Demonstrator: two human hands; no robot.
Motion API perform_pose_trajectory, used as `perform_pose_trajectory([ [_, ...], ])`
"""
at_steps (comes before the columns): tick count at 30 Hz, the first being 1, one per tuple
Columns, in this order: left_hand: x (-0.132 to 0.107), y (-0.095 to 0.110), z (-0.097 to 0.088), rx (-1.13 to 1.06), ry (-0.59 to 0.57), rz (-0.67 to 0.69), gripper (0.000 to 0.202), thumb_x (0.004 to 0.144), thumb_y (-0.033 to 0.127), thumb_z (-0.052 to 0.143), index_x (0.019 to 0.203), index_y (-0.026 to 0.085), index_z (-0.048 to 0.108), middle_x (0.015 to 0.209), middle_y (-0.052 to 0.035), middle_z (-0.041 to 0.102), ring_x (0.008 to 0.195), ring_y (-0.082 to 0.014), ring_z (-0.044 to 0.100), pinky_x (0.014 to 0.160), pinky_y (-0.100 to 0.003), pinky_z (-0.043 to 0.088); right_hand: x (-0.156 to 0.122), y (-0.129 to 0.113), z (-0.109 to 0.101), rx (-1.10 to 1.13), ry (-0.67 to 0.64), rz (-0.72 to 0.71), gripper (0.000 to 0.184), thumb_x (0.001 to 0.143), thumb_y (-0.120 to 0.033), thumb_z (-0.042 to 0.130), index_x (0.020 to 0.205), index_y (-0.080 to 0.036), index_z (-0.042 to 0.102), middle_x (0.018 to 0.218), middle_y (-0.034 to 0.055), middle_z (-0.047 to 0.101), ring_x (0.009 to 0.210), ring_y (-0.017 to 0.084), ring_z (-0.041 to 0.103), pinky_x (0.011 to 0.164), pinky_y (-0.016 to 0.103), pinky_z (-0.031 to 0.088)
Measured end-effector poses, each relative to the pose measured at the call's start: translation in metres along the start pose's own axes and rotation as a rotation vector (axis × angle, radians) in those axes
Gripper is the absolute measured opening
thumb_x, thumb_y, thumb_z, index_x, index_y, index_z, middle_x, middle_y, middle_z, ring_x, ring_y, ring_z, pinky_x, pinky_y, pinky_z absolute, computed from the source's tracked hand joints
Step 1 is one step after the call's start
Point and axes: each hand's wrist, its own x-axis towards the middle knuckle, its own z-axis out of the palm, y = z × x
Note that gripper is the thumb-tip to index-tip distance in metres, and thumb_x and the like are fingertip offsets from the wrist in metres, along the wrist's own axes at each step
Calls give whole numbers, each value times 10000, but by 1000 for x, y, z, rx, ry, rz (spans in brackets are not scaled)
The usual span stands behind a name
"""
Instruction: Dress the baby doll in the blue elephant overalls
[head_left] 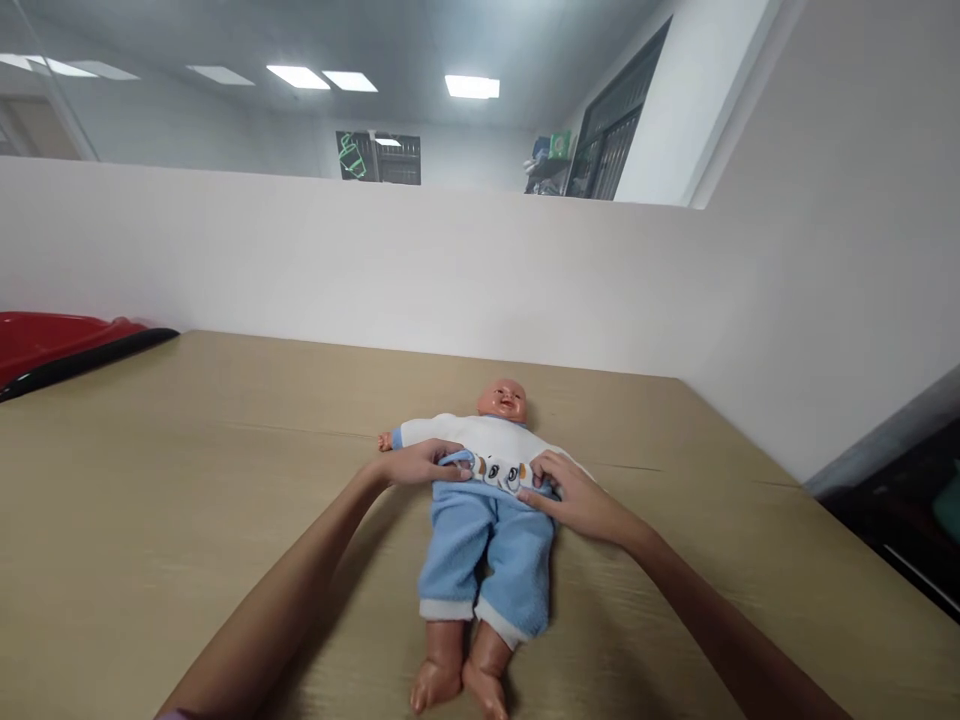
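A baby doll [504, 401] lies on its back, head away from me and bare feet toward me. It wears a white long-sleeved shirt [491, 436] with blue trim and a cartoon face on its front, and light-blue trousers [521, 545] with white cuffs. At the doll's waist, my left hand [421, 463] is closed on the shirt's blue-edged hem. Across from it, my right hand [576, 500] is closed on the cloth at the other side of the waist, where shirt and trousers meet. Its fingertips partly hide which layer they pinch.
Beneath the doll is a wide wooden table [225, 520] that meets a white wall [420, 270]. A red tub with a black rim [67, 340] stands at the far left. Above the wall, a large glass pane [225, 110] shows ceiling lights. Dark shelving [892, 500] lies beyond the right edge.
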Motion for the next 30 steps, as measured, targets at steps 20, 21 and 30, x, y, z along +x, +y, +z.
perform_pose_trajectory([
  [20, 11, 3, 35, 404, 536, -418, 723, 854, 822, 560, 1212, 196, 501, 1198, -192, 681, 1143, -396, 683, 964, -432, 492, -69, 0, 71, 280, 194, 265, 814, 804, -733, 739, 1406, -196, 634, 1407, 181, 685, 1351, 423, 607, 1165, 613, 468],
  [21, 11, 1, 36, 411, 539, -435, 752, 837, 832, 574, 1238, 200, 492, 1242, -197, 660, 1167, -402, 680, 980, -434, 491, -73, -6, 72, 259, 169, 282, 862, 780, -721, 768, 1442, -191, 613, 1402, 190, 684, 1340, 431, 613, 1155, 618, 475],
  [30, 21, -5, 51, 374, 516, -368, 713, 882, 785, 545, 1278, 194, 505, 1312, -199, 566, 1213, -412, 656, 1086, -512, 461, -93, -49, 75, 211, -27, 59, 629, 530, -616, 978, 1063, -330, 808, 1217, 103, 751, 1258, 445, 634, 1085, 597, 526],
])
